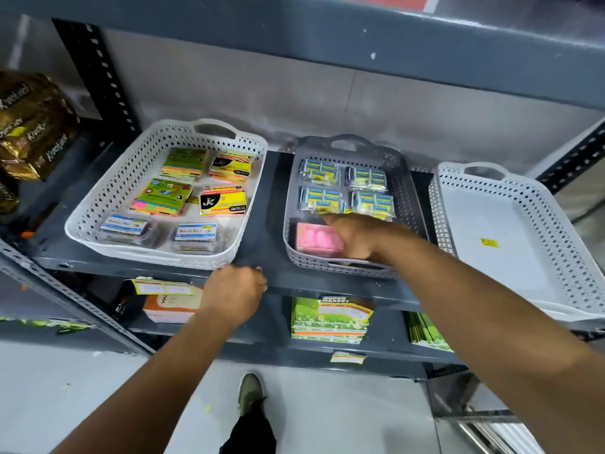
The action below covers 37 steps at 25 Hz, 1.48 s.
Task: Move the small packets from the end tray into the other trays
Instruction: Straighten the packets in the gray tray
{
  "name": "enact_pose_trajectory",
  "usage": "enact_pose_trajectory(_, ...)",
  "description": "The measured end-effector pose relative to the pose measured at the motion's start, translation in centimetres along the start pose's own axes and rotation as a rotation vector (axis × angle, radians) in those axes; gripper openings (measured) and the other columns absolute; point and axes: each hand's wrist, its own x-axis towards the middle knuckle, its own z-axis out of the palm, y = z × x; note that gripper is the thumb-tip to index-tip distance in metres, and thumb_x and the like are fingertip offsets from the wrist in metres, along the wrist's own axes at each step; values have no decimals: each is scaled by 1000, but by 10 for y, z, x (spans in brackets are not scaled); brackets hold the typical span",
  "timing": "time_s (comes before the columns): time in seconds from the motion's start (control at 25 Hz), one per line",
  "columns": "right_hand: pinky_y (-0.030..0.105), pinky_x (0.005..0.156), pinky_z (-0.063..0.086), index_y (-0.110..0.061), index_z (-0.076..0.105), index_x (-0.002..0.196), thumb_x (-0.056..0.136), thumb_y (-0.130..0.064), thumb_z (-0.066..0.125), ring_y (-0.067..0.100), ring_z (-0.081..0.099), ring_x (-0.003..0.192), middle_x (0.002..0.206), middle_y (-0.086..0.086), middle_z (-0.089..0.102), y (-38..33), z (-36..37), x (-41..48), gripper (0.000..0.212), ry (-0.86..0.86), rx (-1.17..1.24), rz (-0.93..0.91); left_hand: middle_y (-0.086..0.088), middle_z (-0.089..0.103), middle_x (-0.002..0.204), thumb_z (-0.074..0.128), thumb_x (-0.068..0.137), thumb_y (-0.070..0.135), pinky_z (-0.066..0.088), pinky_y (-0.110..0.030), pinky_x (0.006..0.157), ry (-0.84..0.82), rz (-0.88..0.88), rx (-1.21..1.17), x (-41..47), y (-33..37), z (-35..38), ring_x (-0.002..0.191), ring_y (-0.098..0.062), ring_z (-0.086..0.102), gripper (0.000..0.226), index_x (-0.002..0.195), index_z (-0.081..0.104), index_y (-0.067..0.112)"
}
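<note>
Three perforated trays stand on a grey shelf. The white right-end tray (537, 198) holds only a small yellow sticker (489, 243). The grey middle tray (406, 194) holds several clear packets of blue-yellow items (322, 199) and a pink packet (316, 240). My right hand (360, 235) lies inside this tray at its front right, fingers over the pink packet and touching a clear packet; whether it grips anything is hidden. The white left tray (108, 204) holds sticky-note pads and two clear boxes. My left hand (234, 296) is curled on the shelf's front edge below the left tray.
A lower shelf holds green card packs (330, 319) and an orange-white pack (170, 306). Gold snack bags (29, 126) hang at far left. A black slotted upright (101, 77) stands behind the left tray. My shoe (250, 393) is on the floor below.
</note>
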Motion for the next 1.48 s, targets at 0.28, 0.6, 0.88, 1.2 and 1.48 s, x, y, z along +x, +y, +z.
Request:
enact_pose_trajectory(0.28,28,71,47,-24,41,130,79,-11,67,20,59,90,94,-9,58,51,0,-28,59,-155,-36,76,0,59,44,88,33,10,41,-25,32,-10,144,34,5,-8,6,27,-25,50,27,49,67,16)
enact_pose_trajectory(0.6,28,77,54,-11,39,137,60,-7,79,27,64,98,120,13,62,77,-34,57,87,21,-67,138,-2,67,58,71,57,17,48,-29,36,33,184,-21,5,-22,28,39,-27,60,6,62,68,15)
enact_pose_trajectory(0.88,34,96,50,-12,33,140,57,-39,82,30,56,117,138,13,51,64,-51,84,100,39,-99,87,1,66,56,87,43,23,43,-26,32,26,196,-19,4,-20,14,36,-24,57,25,61,70,19)
enact_pose_trajectory(1.2,37,101,47,-9,45,136,67,-44,75,30,54,120,143,9,46,33,-48,105,83,-10,-51,47,5,66,57,81,45,23,41,-22,31,34,184,-63,2,-18,12,37,-21,57,18,59,68,19)
enact_pose_trajectory(1.48,4,81,40,-14,48,128,83,-18,69,0,55,85,112,1,57,32,-63,153,49,179,124,71,5,63,51,85,38,20,40,-19,31,6,164,-61,4,-16,8,33,-19,54,25,57,69,20)
